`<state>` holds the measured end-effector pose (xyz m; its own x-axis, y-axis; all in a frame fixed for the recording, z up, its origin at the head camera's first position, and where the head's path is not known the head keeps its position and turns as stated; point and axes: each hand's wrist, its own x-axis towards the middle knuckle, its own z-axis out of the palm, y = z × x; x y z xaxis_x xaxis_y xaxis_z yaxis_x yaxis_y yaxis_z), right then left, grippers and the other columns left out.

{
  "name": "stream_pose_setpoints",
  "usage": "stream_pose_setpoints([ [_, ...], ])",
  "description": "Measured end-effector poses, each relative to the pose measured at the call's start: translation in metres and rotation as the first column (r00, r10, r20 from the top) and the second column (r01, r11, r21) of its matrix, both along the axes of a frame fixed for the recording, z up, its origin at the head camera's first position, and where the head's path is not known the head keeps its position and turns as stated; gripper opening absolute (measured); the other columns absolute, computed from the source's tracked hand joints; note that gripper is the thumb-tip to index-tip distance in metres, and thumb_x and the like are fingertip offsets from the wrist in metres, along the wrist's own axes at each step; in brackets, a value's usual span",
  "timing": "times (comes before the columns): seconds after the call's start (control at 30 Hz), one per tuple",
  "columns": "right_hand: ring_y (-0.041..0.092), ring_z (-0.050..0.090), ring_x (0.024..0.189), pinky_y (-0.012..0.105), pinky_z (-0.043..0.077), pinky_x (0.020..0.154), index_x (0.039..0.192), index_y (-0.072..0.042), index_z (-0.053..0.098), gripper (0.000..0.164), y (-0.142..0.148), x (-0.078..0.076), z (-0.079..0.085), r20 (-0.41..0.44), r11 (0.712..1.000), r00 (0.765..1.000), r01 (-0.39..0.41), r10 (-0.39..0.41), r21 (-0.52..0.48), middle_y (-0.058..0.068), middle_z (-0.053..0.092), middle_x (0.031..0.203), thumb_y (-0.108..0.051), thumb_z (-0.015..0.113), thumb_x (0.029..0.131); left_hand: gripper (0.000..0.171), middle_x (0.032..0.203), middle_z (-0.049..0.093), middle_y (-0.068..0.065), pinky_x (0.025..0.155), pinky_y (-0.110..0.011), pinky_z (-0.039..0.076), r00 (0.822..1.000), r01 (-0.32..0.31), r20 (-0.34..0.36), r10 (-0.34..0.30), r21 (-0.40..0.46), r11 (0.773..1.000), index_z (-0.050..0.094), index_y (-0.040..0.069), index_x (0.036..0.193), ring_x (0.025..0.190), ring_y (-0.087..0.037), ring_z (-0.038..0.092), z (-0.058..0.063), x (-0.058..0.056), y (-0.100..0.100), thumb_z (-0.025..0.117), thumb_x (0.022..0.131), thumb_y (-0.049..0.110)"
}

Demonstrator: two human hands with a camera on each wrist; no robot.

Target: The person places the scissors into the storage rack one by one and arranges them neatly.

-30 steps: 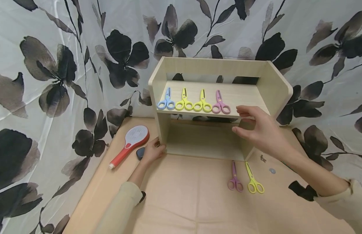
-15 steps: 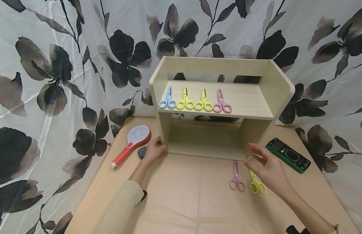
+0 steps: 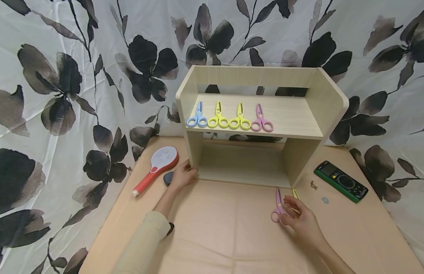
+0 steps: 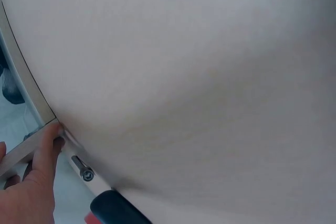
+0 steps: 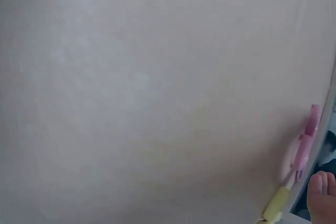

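My left hand (image 3: 183, 177) pinches the lower front edge of the left side panel of a small wooden shelf (image 3: 246, 161); in the left wrist view the thumb and fingers of that hand (image 4: 37, 187) lie on both sides of the board. My right hand (image 3: 302, 220) hovers over purple scissors (image 3: 278, 203) on the table, fingers loosely bent, thumb near a handle loop. Yellow scissors (image 3: 295, 193) show only their tip beyond it. On the upper board stand blue scissors (image 3: 199, 115), two yellow scissors (image 3: 218, 116) and pink-purple scissors (image 3: 261, 120) in a row.
Left of the shelf lies a red and white shower head (image 3: 158, 167), with a small dark object (image 3: 168, 178) beside it. On the right are a green multimeter (image 3: 341, 182), a small brown piece (image 3: 313, 185) and a grey disc (image 3: 325, 200). A floral curtain (image 3: 143, 68) hangs behind.
My right hand has moved from the upper board's right end down to the scissors on the table, uncovering the multimeter. The left hand keeps its hold on the shelf.
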<state>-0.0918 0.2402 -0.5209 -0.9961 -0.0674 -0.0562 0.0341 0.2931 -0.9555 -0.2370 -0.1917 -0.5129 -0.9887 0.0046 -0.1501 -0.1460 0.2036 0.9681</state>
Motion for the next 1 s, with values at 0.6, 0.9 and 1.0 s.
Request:
stream_pose_setpoints([
  [0.6,0.042,0.066,0.118,0.04,0.058,0.1,0.137,0.011,0.056,0.062,-0.01,0.0,-0.022,-0.107,0.915,0.994,0.051,-0.009,0.4,0.029,0.066,0.128,0.006,0.079,0.08,0.055,0.147,0.059,-0.023,0.084,-0.046,0.065,1.0,-0.005,-0.01,0.005,-0.013,1.0,0.053,0.013,0.152,0.1,-0.031,0.07,-0.001,-0.001,0.0,0.063,0.098,0.01],
  [0.9,0.036,0.069,0.11,0.044,0.06,0.093,0.132,0.01,0.061,0.056,-0.016,0.002,-0.019,-0.137,0.883,0.99,0.092,-0.032,0.46,0.025,0.068,0.121,0.005,0.078,0.08,0.055,0.146,0.059,-0.024,0.085,-0.047,0.065,1.0,-0.004,-0.011,0.003,-0.001,1.0,0.053,0.013,0.152,0.102,-0.032,0.07,-0.001,0.0,0.0,0.063,0.098,0.01],
  [1.0,0.035,0.069,0.106,0.041,0.061,0.09,0.13,0.01,0.063,0.054,-0.019,0.002,-0.016,-0.185,0.875,0.982,0.117,-0.032,0.469,0.025,0.069,0.118,0.007,0.077,0.078,0.054,0.146,0.06,-0.023,0.085,-0.047,0.064,1.0,-0.003,-0.009,0.003,0.007,1.0,0.054,0.014,0.152,0.1,-0.031,0.07,-0.001,0.0,0.0,0.063,0.098,0.01],
])
